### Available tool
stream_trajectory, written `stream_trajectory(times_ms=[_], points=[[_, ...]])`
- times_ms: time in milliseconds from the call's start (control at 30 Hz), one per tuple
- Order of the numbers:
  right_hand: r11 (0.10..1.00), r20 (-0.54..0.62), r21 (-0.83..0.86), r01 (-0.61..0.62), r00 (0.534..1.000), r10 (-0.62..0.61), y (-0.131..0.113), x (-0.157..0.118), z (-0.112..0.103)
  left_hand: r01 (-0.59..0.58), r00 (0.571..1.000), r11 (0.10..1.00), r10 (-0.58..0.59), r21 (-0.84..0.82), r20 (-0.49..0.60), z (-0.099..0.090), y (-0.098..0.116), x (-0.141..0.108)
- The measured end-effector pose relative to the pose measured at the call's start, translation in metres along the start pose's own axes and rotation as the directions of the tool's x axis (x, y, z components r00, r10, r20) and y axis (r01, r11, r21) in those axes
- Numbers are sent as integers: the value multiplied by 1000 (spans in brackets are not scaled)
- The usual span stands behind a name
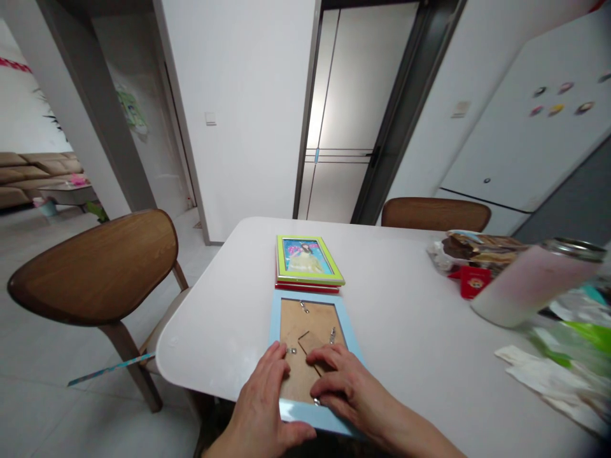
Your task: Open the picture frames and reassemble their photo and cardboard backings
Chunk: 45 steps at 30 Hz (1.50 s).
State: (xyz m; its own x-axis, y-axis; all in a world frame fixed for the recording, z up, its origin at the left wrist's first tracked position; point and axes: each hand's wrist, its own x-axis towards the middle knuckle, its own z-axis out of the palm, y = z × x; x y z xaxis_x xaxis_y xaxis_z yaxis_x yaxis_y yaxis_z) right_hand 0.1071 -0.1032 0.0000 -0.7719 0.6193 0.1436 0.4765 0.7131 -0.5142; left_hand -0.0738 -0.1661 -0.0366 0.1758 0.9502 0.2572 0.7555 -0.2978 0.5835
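A light blue picture frame (275,318) lies face down, showing its brown backing board (291,324) with small metal turn clips and a stand flap (310,341). My left hand (262,401) rests over the frame's left side, fingers beside the left clip (291,350) and thumb apart at the lower edge. My right hand (346,385) is bent over the backing, thumb and index finger close together at the bottom clip (316,401). Beyond, touching or nearly touching the blue one, a lime-green frame (310,278) with a princess picture lies on a red frame (308,288).
Right on the white table (405,356) stand a pink-and-white tumbler (529,283), packaged snacks (482,247), a red packet (475,281) and white tissue or gloves (548,381). A wooden chair (100,267) is at the left, another chair (436,213) at the far side.
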Motion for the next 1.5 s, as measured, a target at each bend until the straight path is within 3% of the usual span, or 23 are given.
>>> stream_trajectory(times_ms=[200, 433, 533, 633, 733, 900, 1100, 1267, 1400, 1500], points=[[993, -88, -4, -121, 989, 120, -9, 18, 3, -12, 1000, 1000, 12, -9, -8, 0, 2, 1], [966, -186, -178, -187, 970, 154, -9, 60, 24, -121, 983, 991, 128, 53, -135, 9, -7, -3], [956, -243, -199, -213, 956, 163, 2, 65, 23, -180, 966, 981, 189, 67, -174, 12, -12, -3], [918, -328, -228, -323, 914, 240, 21, 69, 16, -214, 958, 973, 227, 90, -177, 13, -14, -2], [888, -367, -240, -392, 884, 291, 38, 74, 11, -206, 964, 975, 218, 89, -154, 12, -12, 0], [880, -369, -232, -414, 875, 315, 47, 82, 13, -163, 977, 985, 169, 55, -129, 10, -9, 2], [922, -332, -168, -349, 901, 281, 32, 55, -3, -175, 975, 981, 185, 88, -122, 13, -10, 2], [923, -154, -95, -373, 922, 357, 15, 7, -5, -108, 990, 993, 111, 36, -87, 12, -8, 0], [922, -197, -69, -382, 911, 363, 11, -3, -4, -31, 997, 995, 23, -94, -79, 7, 0, 2], [924, -224, -76, -376, 909, 351, 2, 5, -16, 71, 983, 955, -115, -289, -140, 1, 11, 12]])
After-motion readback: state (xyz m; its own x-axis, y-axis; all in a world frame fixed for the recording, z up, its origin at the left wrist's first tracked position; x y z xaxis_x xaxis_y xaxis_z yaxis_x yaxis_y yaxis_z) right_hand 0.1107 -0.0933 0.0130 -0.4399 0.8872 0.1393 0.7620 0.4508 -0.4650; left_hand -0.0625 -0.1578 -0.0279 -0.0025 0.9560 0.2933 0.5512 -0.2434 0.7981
